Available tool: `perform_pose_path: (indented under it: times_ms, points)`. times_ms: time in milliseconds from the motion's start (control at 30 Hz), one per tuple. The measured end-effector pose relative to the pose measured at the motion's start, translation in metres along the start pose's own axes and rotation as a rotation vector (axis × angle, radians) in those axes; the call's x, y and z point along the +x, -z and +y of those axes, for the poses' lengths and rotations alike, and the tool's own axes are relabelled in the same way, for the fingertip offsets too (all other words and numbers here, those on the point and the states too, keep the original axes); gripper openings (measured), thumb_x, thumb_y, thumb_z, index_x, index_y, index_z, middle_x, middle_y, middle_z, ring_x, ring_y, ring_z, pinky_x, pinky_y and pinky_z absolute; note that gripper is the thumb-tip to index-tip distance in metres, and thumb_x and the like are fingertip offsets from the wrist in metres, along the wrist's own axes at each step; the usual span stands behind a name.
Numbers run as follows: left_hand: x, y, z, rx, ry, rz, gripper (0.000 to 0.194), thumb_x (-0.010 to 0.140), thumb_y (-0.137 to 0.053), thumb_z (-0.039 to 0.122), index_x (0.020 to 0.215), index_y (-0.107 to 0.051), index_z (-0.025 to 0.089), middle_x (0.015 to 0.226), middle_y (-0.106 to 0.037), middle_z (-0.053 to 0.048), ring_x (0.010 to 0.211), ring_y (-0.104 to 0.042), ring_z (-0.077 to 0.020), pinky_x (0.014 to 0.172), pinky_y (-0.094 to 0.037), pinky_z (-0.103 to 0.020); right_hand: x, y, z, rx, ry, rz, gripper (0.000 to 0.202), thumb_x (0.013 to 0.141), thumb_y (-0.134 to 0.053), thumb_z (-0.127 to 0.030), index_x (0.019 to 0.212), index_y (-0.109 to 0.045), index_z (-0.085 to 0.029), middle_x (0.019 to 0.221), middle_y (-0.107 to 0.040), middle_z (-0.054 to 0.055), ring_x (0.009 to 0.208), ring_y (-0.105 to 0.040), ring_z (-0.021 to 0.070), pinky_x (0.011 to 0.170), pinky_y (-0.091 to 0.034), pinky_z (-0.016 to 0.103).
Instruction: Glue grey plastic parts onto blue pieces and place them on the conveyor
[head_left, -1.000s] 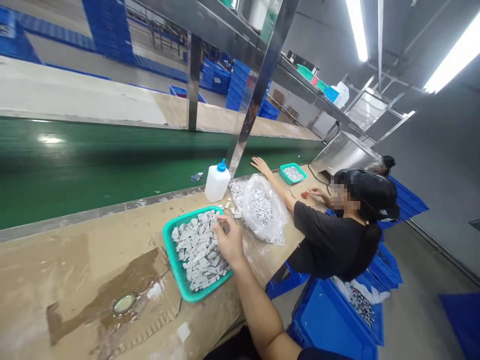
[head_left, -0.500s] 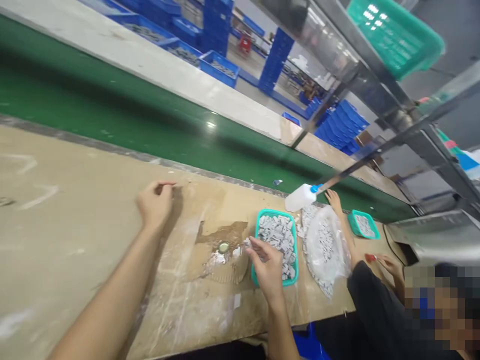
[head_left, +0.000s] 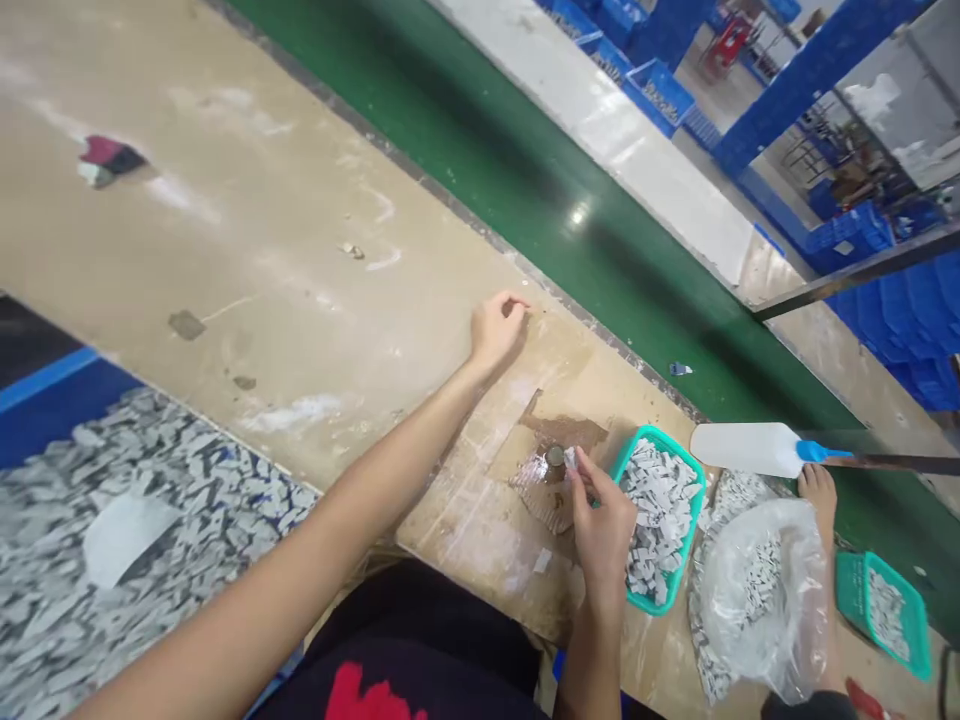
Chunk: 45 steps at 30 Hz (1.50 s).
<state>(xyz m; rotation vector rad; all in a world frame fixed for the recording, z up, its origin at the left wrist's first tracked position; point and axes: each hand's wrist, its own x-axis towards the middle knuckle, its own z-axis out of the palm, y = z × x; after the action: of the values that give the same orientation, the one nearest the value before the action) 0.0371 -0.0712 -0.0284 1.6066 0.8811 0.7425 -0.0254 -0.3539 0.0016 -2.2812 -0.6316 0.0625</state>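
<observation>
My right hand pinches a small whitish piece between thumb and fingertips. The piece is close beside a small round disc, which sits on a wet, torn patch of the brown board. Right of this hand stands a green basket filled with grey-white pieces. Farther up the table, near its far edge, my left hand rests with its fingers closed in a pinch. Whatever those fingers hold, if anything, is too small to make out.
A white bottle with a blue cap lies past the basket. Beside it are a clear plastic bag of pieces and another green basket. A co-worker's hand is there. A blue bin heaped with pieces stands lower left.
The view has swung left and down, bringing the blue bin into sight. My right hand has brought the whitish piece closer to the round disc. My left hand stays pinched near the far edge.
</observation>
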Motion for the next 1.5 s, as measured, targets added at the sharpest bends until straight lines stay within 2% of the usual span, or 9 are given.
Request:
perform_pose_path:
  times_ms: [200,300,667,867,1233,1400,1500]
  points:
    - [0.001,-0.002,-0.005,-0.028,-0.025,0.016,0.019,0.081,-0.051,0.013,0.078,-0.069,0.017,0.071,-0.068,-0.001,0.067,-0.060,-0.0148,0.066,-0.041,-0.027,0.003,-0.006,-0.004,-0.157,0.199,0.042,0.026,0.096,-0.058,-0.029,0.108,-0.076,-0.016,0.091,-0.077,0.008,0.075,-0.072,0.0158,0.071,-0.057,0.026]
    - [0.002,-0.003,-0.009,-0.023,-0.062,0.022,0.019,0.082,-0.050,0.011,0.078,-0.068,0.016,0.074,-0.067,-0.001,0.069,-0.059,-0.0139,0.068,-0.042,-0.027,0.003,-0.007,-0.006,-0.201,0.248,0.043,0.023,0.095,-0.060,-0.027,0.104,-0.078,-0.016,0.085,-0.076,0.007,0.072,-0.070,0.0138,0.069,-0.056,0.024]
    - [0.003,-0.002,-0.009,-0.038,-0.037,-0.069,0.018,0.089,-0.049,0.010,0.086,-0.066,0.015,0.079,-0.063,-0.003,0.088,-0.063,-0.0176,0.087,-0.047,-0.036,0.003,-0.009,-0.008,-0.302,0.272,-0.043,0.027,0.099,-0.054,-0.028,0.107,-0.076,-0.016,0.082,-0.073,0.006,0.069,-0.065,0.0118,0.066,-0.052,0.023]
    - [0.005,-0.004,-0.014,-0.019,-0.048,-0.069,0.018,0.091,-0.048,0.011,0.085,-0.064,0.015,0.083,-0.064,-0.002,0.091,-0.063,-0.0175,0.087,-0.047,-0.036,0.004,-0.010,-0.007,-0.319,0.298,-0.059,0.027,0.099,-0.053,-0.027,0.108,-0.076,-0.018,0.080,-0.071,0.005,0.068,-0.063,0.0107,0.065,-0.050,0.022]
    - [0.000,-0.001,-0.007,0.026,-0.062,-0.065,0.018,0.088,-0.050,0.011,0.084,-0.066,0.017,0.080,-0.066,-0.003,0.082,-0.062,-0.0159,0.085,-0.047,-0.033,0.004,-0.011,-0.007,-0.306,0.276,-0.072,0.026,0.099,-0.053,-0.026,0.108,-0.076,-0.017,0.079,-0.069,0.005,0.067,-0.062,0.0108,0.064,-0.050,0.022]
    - [-0.005,-0.005,0.002,0.087,-0.134,-0.155,0.023,0.090,-0.047,0.013,0.097,-0.069,0.015,0.089,-0.071,-0.005,0.084,-0.064,-0.0165,0.087,-0.048,-0.031,0.004,-0.008,-0.009,-0.153,0.264,0.010,0.022,0.096,-0.057,-0.021,0.109,-0.076,-0.019,0.082,-0.070,0.004,0.071,-0.065,0.0113,0.069,-0.053,0.023]
    - [0.000,-0.027,0.019,0.215,-0.253,-0.276,0.026,0.089,-0.049,0.011,0.105,-0.069,0.012,0.101,-0.070,-0.008,0.094,-0.064,-0.0191,0.095,-0.047,-0.032,0.003,-0.007,-0.009,-0.076,0.232,0.005,0.023,0.097,-0.057,-0.020,0.112,-0.074,-0.020,0.084,-0.071,0.005,0.075,-0.066,0.0116,0.070,-0.055,0.023]
